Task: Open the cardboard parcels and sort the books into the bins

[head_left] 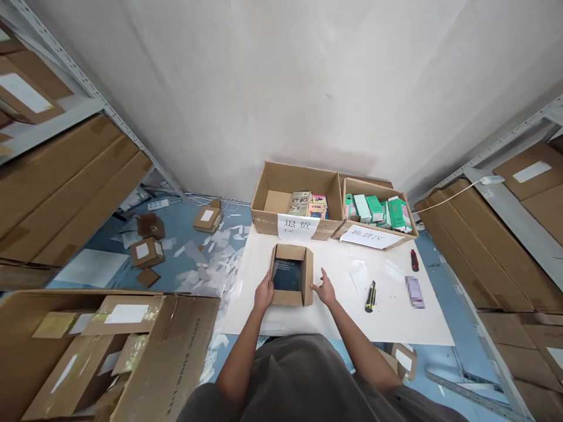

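A small cardboard box lies on the white table with its flaps spread, and a dark, book-like item with pale print rests inside it. Wrapped against the box's left side is my left hand. My right hand is at the box's right flap, its fingers apart and its thumb at or very near the cardboard. To the right of that hand lie a yellow-and-black utility knife and a scrap of white paper.
Behind stand a large carton with a few packages and a carton of green boxes, both with paper signs. A red utility knife lies at the table's right. A big carton of parcels stands left; paper scraps litter the floor.
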The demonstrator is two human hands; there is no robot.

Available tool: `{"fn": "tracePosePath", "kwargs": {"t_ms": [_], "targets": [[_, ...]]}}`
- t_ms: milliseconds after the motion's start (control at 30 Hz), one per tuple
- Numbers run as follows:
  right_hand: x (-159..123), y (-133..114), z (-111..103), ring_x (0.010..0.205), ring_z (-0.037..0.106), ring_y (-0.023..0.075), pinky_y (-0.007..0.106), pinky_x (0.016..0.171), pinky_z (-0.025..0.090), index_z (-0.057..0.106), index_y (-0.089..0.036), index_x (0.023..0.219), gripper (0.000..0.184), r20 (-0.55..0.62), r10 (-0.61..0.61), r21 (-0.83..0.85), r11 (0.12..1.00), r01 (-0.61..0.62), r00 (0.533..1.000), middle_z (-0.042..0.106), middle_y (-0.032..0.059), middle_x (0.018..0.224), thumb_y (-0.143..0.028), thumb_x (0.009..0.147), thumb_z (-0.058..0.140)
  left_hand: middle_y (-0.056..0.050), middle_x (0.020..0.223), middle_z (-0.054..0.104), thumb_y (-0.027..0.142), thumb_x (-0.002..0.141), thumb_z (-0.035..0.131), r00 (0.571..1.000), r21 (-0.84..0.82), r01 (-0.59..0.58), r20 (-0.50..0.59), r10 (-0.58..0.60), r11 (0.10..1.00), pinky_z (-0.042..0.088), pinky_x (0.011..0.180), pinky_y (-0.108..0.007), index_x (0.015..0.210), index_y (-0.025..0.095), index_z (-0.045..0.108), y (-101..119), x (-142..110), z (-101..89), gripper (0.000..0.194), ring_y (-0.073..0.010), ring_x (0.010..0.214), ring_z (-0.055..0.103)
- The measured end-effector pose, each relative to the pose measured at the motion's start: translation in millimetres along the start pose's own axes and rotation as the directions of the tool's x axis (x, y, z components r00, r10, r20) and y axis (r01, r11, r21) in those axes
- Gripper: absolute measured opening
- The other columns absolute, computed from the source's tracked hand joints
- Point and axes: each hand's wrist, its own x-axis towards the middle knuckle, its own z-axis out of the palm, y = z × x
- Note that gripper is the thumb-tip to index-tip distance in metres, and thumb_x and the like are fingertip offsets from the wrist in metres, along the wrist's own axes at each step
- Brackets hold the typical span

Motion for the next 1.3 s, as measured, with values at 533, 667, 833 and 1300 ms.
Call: {"fn": "tracePosePath", "kwargs": {"t_ms": [533,667,833,1300], "targets": [[-30,-63,64,0.104,0.069,0.0252,0.034,0.086,0.053,0.030,-0.023,0.161,0.077,-0.102,0.041,-0.027,0.999,-0.044,0.994,0.057,0.0129,0.141,-0.042,0.092,0.061,-0.008,0.160,0.048,0.035,0.091,0.065,0.884,0.508,-0.464,0.314,0.346,0.726,0.021,0.123,-0.062,0.109,0.026,0.080,20,78,-63.7,0.025,-0.0389,0.159,0.011],[-33,-84,66,0.112,0.067,0.0265,0.033,0.085,0.050,0.031,-0.028,0.160,0.068,-0.094,0.006,-0.133,0.991,-0.018,0.996,0.055,0.0119,0.142,-0.037,0.097,0.056,-0.010,0.150,0.058,0.047,0.092,0.063,0.858,0.438,-0.498,0.378,0.349,0.749,0.025,0.123,-0.056,0.106,0.025,0.082,13,90,-70.7,0.033,-0.0395,0.158,0.015],[-34,-87,64,0.114,0.066,0.0264,0.032,0.085,0.050,0.031,-0.027,0.160,0.070,-0.072,0.004,-0.111,0.994,-0.012,0.997,0.055,0.0116,0.141,-0.034,0.096,0.058,-0.001,0.156,0.052,0.044,0.091,0.067,0.819,0.423,-0.562,0.403,0.408,0.711,0.022,0.126,-0.053,0.088,0.028,0.083,-2,78,-82.2,0.023,-0.0373,0.158,0.014],[-32,-98,49,0.112,0.066,0.0254,0.031,0.087,0.050,0.032,-0.025,0.160,0.070,-0.074,0.011,-0.105,0.994,-0.019,0.997,0.054,0.0122,0.143,-0.031,0.095,0.059,-0.010,0.170,0.027,0.065,0.078,0.074,0.821,0.107,-0.492,0.387,0.419,0.864,0.035,0.122,-0.040,0.143,0.026,0.059,-21,47,-136.9,0.077,-0.0299,0.155,0.031]]}}
